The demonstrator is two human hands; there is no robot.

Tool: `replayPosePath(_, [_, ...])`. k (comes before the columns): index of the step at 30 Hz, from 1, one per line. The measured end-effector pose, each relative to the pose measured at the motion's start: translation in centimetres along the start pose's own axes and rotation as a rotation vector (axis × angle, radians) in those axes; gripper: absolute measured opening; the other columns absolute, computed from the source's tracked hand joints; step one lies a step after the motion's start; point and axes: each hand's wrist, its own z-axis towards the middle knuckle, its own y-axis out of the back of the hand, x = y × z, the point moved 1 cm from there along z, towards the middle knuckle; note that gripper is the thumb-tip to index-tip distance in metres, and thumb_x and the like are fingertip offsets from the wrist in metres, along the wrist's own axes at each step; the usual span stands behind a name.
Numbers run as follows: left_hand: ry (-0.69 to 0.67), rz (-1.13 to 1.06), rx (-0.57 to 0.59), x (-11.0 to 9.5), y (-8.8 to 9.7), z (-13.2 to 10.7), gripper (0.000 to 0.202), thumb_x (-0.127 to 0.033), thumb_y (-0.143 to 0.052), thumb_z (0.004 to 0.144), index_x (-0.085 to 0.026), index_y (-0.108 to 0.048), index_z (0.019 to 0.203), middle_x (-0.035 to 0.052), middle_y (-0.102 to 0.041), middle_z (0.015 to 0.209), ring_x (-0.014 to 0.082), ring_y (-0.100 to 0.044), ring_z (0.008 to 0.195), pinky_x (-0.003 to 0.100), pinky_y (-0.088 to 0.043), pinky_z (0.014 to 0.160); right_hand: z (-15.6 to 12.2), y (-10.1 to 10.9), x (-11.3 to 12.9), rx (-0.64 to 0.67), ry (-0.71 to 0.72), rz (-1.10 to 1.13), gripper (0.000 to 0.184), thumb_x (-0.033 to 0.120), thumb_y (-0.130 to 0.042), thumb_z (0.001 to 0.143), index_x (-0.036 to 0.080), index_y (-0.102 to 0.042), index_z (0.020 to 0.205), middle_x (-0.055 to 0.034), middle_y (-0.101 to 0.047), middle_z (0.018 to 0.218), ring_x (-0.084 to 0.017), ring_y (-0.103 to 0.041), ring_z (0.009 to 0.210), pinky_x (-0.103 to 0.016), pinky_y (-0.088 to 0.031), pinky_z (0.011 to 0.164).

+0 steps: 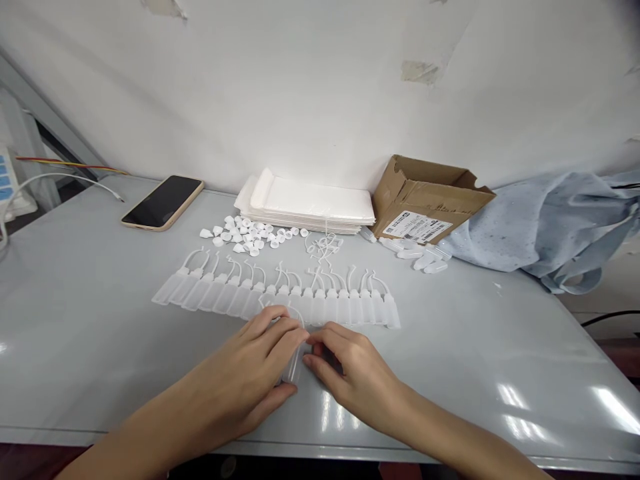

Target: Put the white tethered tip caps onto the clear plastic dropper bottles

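Observation:
My left hand (270, 360) is closed around a small translucent plastic bottle (293, 370), held near the front of the table; the fingers cover much of it, and I cannot tell whether a second bottle lies behind. A thin white loop strap rises above these fingers. Close beside it, my right hand (355, 370) has curled fingers, with a gap between thumb and index finger, and its fingertips are by the bottle. Just beyond both hands lies a row of similar flat bottles (215, 293) with white caps and loop straps.
Behind the row lie loose white caps (250, 235), a tangle of white straps (324, 248) and several loose bottles (425, 257). Farther back are a stack of white padded envelopes (310, 200), a cardboard box (430, 200), a phone (164, 202) and light-blue cloth (530, 220).

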Motion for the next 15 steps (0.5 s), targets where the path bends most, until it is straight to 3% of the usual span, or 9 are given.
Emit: replayPosePath(15, [0.013,-0.017,-0.036,0.67,0.79,-0.07,0.048,-0.03,-0.063,0.085,-0.014,-0.043,0.125,0.0093,-0.056,0.117,0.0282,-0.04,0.118,0.042,-0.041,0.099,0.1,0.36,-0.07,-0.001,-0.004,-0.01,0.016,0.02,-0.054,0.088,0.013,-0.065,0.097,-0.0058,-0.062,0.084,-0.016,-0.057,0.07,-0.027,-0.043,0.061])
